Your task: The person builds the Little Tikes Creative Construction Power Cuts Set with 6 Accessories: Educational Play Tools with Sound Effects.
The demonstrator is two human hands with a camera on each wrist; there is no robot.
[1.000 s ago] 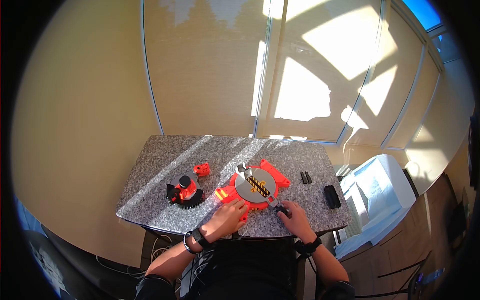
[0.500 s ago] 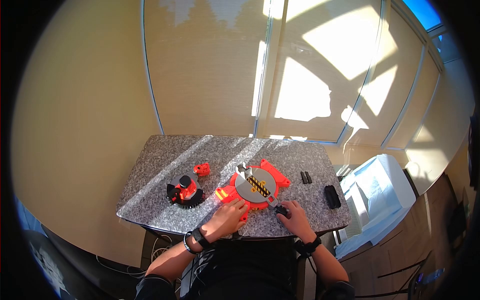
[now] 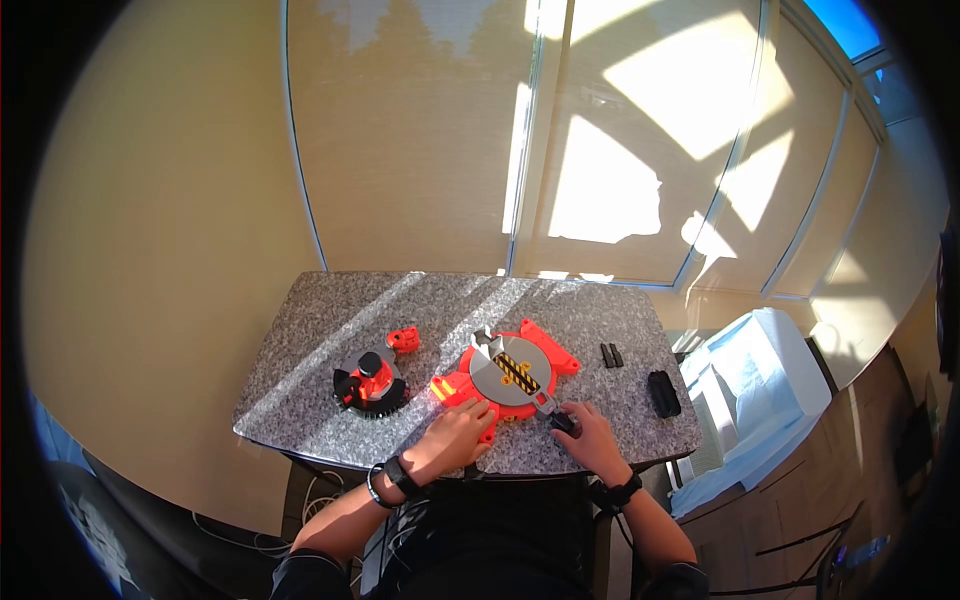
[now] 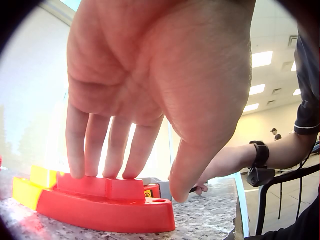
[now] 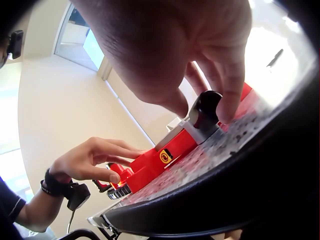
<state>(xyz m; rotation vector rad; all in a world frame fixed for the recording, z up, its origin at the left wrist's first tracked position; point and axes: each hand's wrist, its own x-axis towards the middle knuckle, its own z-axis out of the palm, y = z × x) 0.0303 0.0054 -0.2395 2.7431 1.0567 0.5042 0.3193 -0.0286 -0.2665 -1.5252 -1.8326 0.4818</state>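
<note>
A red toy base (image 3: 532, 340) with a round grey plate (image 3: 486, 378) lies on the speckled table, its legs spread outward. My left hand (image 3: 462, 430) rests on its near-left leg, straight fingertips pressing down on the red top in the left wrist view (image 4: 125, 192). At the base's near-right side, a grey arm (image 3: 545, 402) sticks out with a black curved piece (image 5: 206, 109) at its end. My right hand (image 3: 592, 440) pinches that black piece between thumb and fingers, close over the tabletop.
On the left stands a red and black toy part (image 3: 372, 378) with a small red piece (image 3: 403, 340) behind it. Two slim black pieces (image 3: 612, 355) and a black ribbed piece (image 3: 664, 394) lie at the right. A chair with a light blue cover (image 3: 770, 400) stands beyond the right edge.
The black piece at the grey arm's end has tilted slightly toward me under my right fingers. My left hand stays on the red leg.
</note>
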